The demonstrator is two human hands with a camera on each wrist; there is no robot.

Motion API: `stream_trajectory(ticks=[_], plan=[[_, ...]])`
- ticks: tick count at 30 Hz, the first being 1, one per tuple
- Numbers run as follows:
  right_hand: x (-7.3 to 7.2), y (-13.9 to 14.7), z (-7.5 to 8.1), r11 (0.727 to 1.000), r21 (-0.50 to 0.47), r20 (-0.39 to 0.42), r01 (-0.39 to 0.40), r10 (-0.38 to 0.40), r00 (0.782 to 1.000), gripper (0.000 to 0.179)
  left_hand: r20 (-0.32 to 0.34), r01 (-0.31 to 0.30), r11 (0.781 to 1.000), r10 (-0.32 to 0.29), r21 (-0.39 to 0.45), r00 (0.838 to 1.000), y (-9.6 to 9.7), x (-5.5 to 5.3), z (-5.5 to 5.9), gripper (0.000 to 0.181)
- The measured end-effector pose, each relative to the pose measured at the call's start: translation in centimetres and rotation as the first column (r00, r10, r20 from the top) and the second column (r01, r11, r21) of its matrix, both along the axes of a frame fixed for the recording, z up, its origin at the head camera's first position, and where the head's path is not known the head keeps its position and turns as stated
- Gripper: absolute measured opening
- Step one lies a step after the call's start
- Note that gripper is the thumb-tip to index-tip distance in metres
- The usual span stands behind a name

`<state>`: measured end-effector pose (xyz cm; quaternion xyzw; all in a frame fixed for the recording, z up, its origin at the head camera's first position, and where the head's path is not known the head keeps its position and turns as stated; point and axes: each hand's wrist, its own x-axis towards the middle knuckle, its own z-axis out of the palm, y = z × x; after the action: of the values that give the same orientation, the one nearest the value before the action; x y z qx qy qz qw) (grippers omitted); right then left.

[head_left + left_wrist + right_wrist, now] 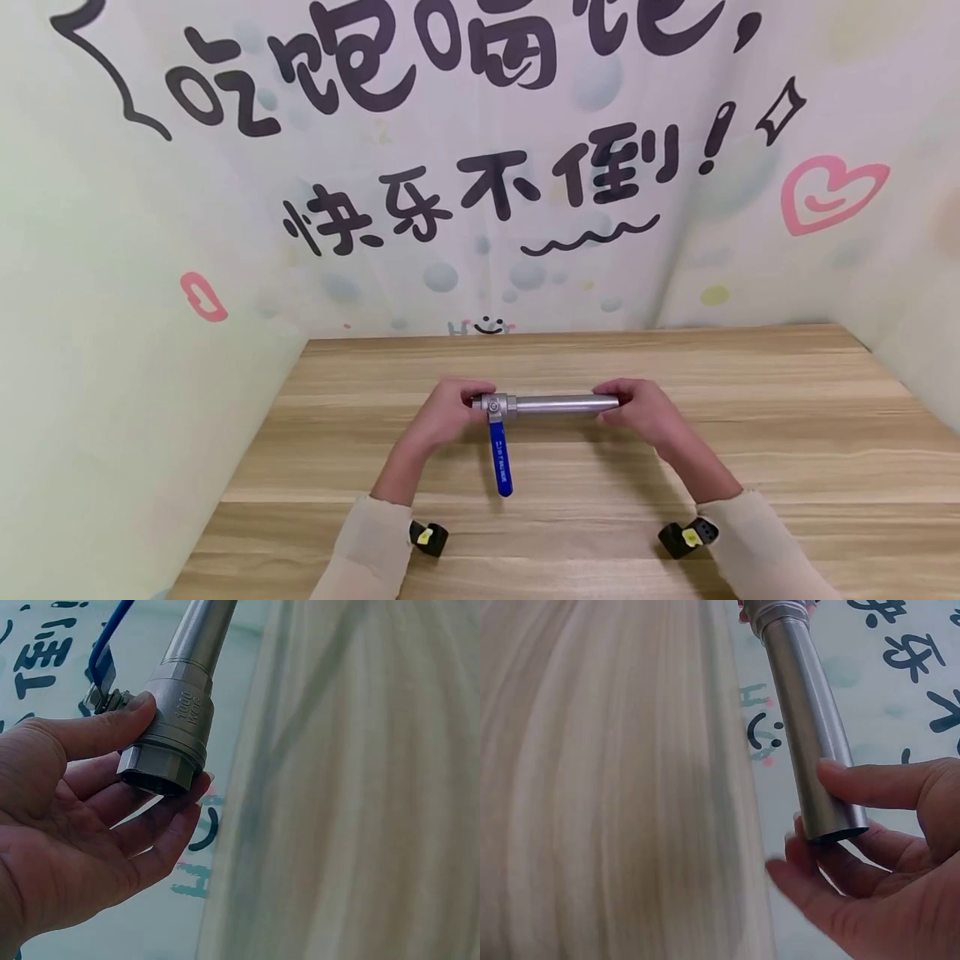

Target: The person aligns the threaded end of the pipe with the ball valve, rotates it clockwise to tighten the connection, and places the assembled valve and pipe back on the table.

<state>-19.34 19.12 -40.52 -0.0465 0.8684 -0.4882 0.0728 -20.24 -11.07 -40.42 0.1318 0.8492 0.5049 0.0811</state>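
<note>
A metal ball valve (pixel 495 406) with a blue lever handle (pixel 500 458) is joined to a plain metal pipe (pixel 566 405), and both are held level above the table. My left hand (pixel 447 410) grips the valve's free end; in the left wrist view the thumb presses the valve body (pixel 184 712), marked "1000 WOG", with fingers curled beneath its open hex end. My right hand (pixel 641 408) holds the pipe's far end. In the right wrist view the thumb lies on the pipe (pixel 810 735) near its open end, fingers behind and below it. The lever points toward me.
Beneath the hands lies a wood-grain table (pixel 555 533). A pale wall sheet (pixel 420 300) with black writing and pink hearts rises right behind its back edge. Each wrist bears a small black camera, the left camera (pixel 430 539) and the right camera (pixel 686 537).
</note>
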Motion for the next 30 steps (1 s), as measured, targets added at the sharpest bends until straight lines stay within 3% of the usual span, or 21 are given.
stream_trajectory(ticks=[7,13,30], plan=[[0.6,-0.6,-0.6,0.991,0.127,0.018,-0.034,0.032,0.999,0.035,0.032,0.018,0.993,-0.014,-0.116,0.999,-0.1,0.2,-0.6,0.037],[0.8,-1.1,-0.9,0.981,0.19,0.012,-0.029,0.028,1.0,0.034,0.016,0.042,0.983,-0.04,-0.179,0.999,-0.4,0.4,-0.7,0.041],[0.4,-2.5,-1.7,0.98,0.197,-0.019,-0.035,0.04,0.999,0.031,0.032,0.058,0.966,-0.051,-0.253,0.998,-1.3,1.0,-0.6,0.043]])
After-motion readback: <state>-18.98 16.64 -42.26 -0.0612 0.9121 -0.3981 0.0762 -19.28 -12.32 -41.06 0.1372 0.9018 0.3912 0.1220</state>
